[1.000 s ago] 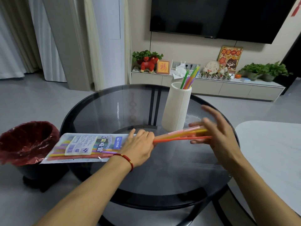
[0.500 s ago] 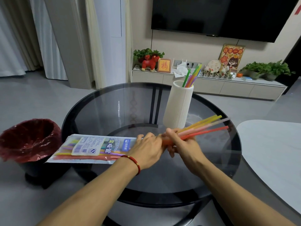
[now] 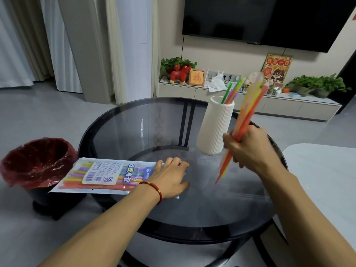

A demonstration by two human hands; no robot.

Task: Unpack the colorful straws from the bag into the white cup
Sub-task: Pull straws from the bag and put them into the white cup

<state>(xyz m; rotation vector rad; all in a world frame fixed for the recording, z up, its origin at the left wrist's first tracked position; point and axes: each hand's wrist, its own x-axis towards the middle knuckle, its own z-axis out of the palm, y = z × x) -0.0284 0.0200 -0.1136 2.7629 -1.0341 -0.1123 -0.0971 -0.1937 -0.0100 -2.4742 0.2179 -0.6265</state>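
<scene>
The clear straw bag [image 3: 107, 175], printed with a label and still full of coloured straws, lies on the left side of the round glass table [image 3: 167, 128], overhanging its edge. My left hand [image 3: 169, 178] presses flat on the bag's open right end. My right hand [image 3: 250, 149] grips a bunch of orange, yellow and pink straws [image 3: 248, 110], tilted nearly upright and blurred, just right of the ribbed white cup [image 3: 216, 126]. Several straws [image 3: 232, 92] stand in the cup.
A bin with a red liner [image 3: 36, 162] stands on the floor left of the table. A white table [image 3: 323, 182] sits at the right. Behind are a low TV cabinet [image 3: 250, 105] with plants and ornaments, and a wall-mounted TV.
My right hand has pulled the bunch of straws fully out of the bag and swung it from lying level to nearly upright beside the cup. My left hand stays on the bag.
</scene>
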